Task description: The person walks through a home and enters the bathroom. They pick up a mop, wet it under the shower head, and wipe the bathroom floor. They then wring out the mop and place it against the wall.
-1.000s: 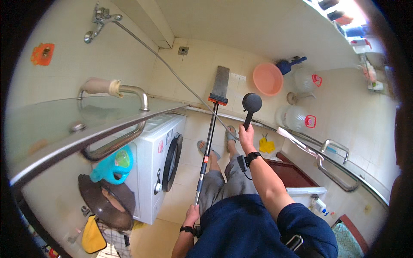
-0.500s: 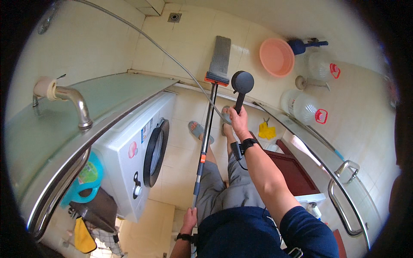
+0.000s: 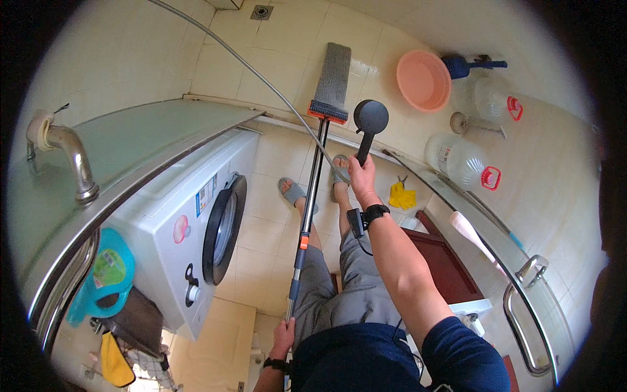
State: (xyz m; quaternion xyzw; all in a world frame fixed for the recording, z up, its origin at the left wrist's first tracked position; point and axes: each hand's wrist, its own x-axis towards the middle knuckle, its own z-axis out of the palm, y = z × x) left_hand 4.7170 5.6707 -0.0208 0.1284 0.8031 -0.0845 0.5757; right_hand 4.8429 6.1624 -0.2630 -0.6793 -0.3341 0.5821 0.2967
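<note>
My left hand [image 3: 283, 336] is wrapped round the lower end of a flat mop's handle. The mop [image 3: 304, 242] reaches away from me, its grey pad [image 3: 334, 77] turned up beyond the door track. In my right hand [image 3: 363, 178] is the handle of a black shower head [image 3: 371, 117], held up to the right of the mop's orange-edged hinge. Its grey hose [image 3: 243, 60] runs from the upper left, crosses over the mop pole and ends at my right hand. No water can be made out coming from the shower head.
A white washing machine [image 3: 171, 219] and a frosted glass panel [image 3: 140, 134] stand at left. Beyond the door track [image 3: 300, 130] are a pink basin [image 3: 423, 81], a clear plastic jug [image 3: 457, 160] and a floor drain [image 3: 262, 12]. Yellow gloves [image 3: 403, 196] hang at right.
The view has shifted slightly, so most surroundings sit a little further left or higher. Both hands keep their holds, and the mop and shower head stay nearly in the same place relative to each other.
</note>
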